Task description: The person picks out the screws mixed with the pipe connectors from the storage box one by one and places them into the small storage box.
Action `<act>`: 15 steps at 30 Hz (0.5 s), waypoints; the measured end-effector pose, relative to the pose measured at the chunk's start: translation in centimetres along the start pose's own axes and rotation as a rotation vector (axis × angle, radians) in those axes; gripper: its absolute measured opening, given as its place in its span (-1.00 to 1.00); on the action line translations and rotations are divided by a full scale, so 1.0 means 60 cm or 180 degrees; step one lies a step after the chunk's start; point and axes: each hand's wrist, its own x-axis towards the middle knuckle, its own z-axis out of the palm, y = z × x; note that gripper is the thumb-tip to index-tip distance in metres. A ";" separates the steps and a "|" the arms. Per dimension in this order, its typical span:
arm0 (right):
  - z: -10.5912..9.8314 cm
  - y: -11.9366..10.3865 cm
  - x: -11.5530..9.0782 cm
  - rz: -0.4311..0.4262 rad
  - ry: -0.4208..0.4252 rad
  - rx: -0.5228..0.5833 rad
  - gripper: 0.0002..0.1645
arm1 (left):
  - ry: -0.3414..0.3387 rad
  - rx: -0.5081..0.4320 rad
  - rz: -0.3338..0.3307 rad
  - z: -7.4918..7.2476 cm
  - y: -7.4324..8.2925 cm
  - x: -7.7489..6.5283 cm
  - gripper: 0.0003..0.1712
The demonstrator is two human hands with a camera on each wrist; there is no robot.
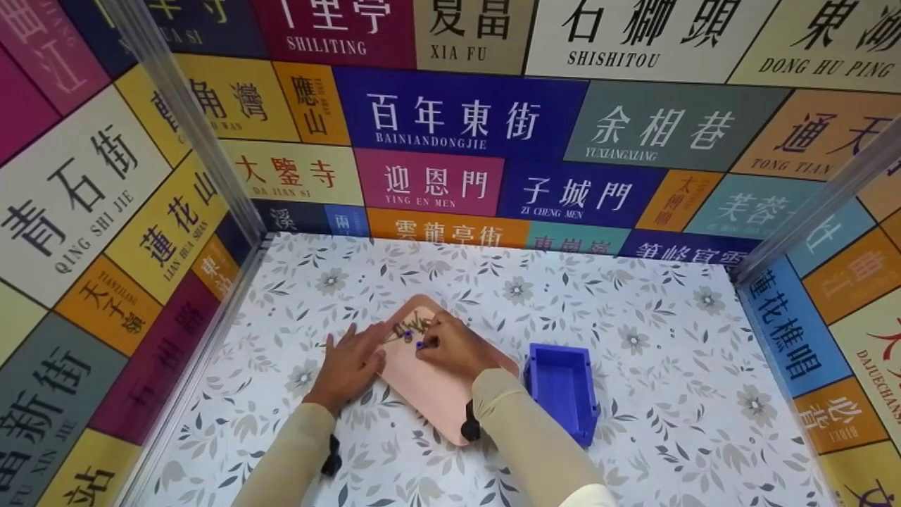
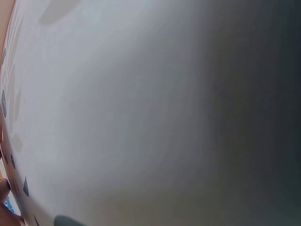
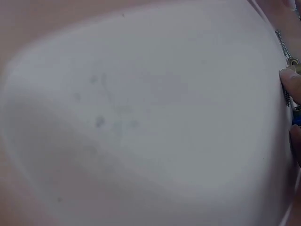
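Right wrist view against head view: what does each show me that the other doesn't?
Only the right wrist view: distinct threads on a screw, and a large blurred pale area filling most of the picture.
Only the head view: the open-topped blue box and the wall of signs.
Both: the right hand, metal parts and a small blue part.

Pale rounded surface point(image 3: 164, 108), blurred, occupied most of field; faint dark specks point(image 3: 99, 122) visible left of centre. Extreme right, cropped by frame: fingers of right hand point(image 3: 293, 86), blue piece point(image 3: 296, 117) between them; threaded metal screw point(image 3: 282, 44) and brass-coloured piece point(image 3: 294, 61) lay just above upper finger.
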 end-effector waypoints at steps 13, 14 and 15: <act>0.009 0.000 -0.004 0.0151 0.0028 0.0112 -0.80 | -0.0088 -0.0033 -0.0132 -0.005 0.008 0.000 -0.34; 0.009 0.000 -0.004 0.0175 0.0015 0.0119 -0.79 | -0.0097 -0.0037 -0.0139 -0.005 0.008 0.000 -0.34; 0.008 0.000 -0.003 0.0208 -0.0001 0.0130 -0.78 | -0.0105 -0.0038 -0.0140 -0.006 0.008 0.000 -0.34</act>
